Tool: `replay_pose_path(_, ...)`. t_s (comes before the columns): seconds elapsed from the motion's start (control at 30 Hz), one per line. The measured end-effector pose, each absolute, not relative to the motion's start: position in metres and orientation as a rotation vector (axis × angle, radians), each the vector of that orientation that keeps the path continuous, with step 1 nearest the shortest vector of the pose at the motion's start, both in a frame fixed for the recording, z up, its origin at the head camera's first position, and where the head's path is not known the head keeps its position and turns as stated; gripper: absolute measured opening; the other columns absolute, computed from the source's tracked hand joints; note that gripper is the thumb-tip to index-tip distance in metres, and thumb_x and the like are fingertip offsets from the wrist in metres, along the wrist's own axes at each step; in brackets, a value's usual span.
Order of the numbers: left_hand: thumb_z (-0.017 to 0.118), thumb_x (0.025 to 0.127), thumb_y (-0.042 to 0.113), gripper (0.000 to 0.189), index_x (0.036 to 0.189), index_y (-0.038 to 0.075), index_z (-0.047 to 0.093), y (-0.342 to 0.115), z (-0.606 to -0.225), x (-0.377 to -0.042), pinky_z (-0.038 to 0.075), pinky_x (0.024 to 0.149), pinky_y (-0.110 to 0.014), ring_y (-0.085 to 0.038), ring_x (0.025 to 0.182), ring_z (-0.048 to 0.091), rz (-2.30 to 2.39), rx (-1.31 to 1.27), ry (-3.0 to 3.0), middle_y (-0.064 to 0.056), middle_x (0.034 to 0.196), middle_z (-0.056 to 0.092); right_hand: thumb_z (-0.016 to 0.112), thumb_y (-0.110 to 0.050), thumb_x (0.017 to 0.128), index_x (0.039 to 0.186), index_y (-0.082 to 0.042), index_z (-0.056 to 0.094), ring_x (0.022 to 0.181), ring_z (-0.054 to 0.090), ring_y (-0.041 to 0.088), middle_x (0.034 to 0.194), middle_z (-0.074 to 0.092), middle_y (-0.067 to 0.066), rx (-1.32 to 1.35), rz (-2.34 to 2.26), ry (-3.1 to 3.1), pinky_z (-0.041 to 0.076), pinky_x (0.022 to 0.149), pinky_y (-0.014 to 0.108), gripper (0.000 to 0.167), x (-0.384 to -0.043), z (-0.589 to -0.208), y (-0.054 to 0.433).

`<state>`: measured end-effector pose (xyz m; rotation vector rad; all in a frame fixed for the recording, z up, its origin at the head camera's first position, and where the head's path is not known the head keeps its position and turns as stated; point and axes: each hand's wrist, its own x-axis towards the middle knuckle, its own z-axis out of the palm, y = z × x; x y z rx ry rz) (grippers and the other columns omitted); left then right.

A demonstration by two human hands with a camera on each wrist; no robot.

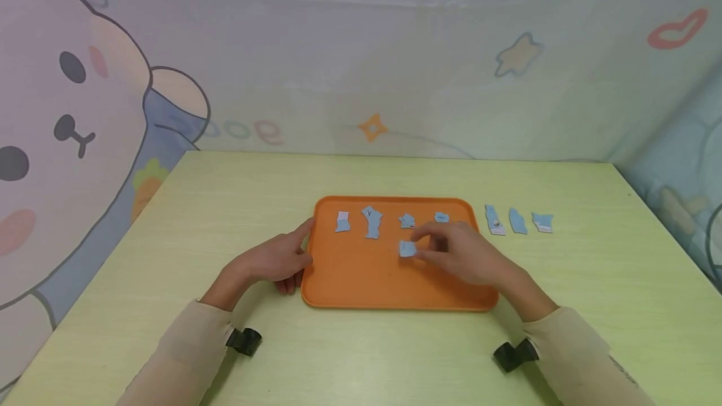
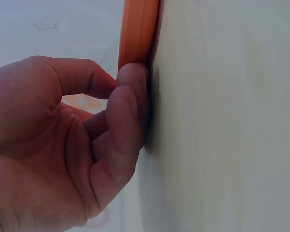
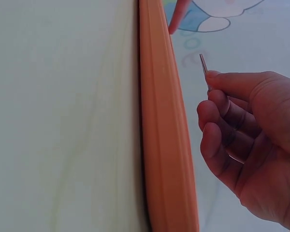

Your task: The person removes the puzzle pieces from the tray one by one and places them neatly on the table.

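My right hand (image 1: 459, 250) pinches a small light-blue puzzle piece (image 1: 407, 249) between thumb and fingers, above the orange tray (image 1: 350, 284). In the right wrist view the piece (image 3: 203, 64) shows edge-on, thin and flat, at the fingertips of the right hand (image 3: 246, 130). On the tray's far half lie more pieces: a blue and pink one (image 1: 343, 222), a tall one (image 1: 372, 223), a small jagged one (image 1: 407, 221) and one (image 1: 442, 217) partly behind the right hand. My left hand (image 1: 279, 259) holds the tray's left rim; its fingers (image 2: 123, 116) curl against the edge.
Right of the tray, three more pieces lie in a row on the pale wooden table (image 1: 254, 187): a long one (image 1: 493, 220), a curved one (image 1: 517, 222) and a wide one (image 1: 543, 222). A cartoon-printed cloth (image 1: 338, 49) hangs behind the table.
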<state>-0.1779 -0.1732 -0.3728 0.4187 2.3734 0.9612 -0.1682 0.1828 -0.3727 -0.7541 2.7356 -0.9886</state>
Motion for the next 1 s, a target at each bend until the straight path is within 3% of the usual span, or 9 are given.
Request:
replay_pose_path(0.7, 0.044, 0.101, 0.009, 0.082, 0.170, 0.008, 0.001, -0.173, -0.372, -0.177, 0.054, 0.050, -0.030, -0.016, 0.049, 0.060, 0.957, 0.403, 2.372, -0.006, 0.066, 0.064, 0.074, -0.017, 0.099, 0.118, -0.011, 0.073, 0.061, 0.051, 0.010, 0.070, 0.056, -0.006, -0.734, -1.005, 2.756, 0.042, 0.058, 0.024, 0.020, -0.169, -0.378, 0.204)
replay_pose_path(1.0, 0.045, 0.101, 0.009, 0.082, 0.170, 0.006, 0.001, -0.173, -0.371, -0.177, 0.054, 0.050, -0.031, -0.015, 0.049, 0.060, 0.962, 0.413, 2.371, -0.007, 0.066, 0.064, 0.074, -0.024, 0.100, 0.120, -0.012, 0.073, 0.062, 0.052, 0.012, 0.073, 0.058, -0.004, -0.671, -0.974, 2.765, 0.043, 0.058, 0.026, 0.024, -0.166, -0.372, 0.214)
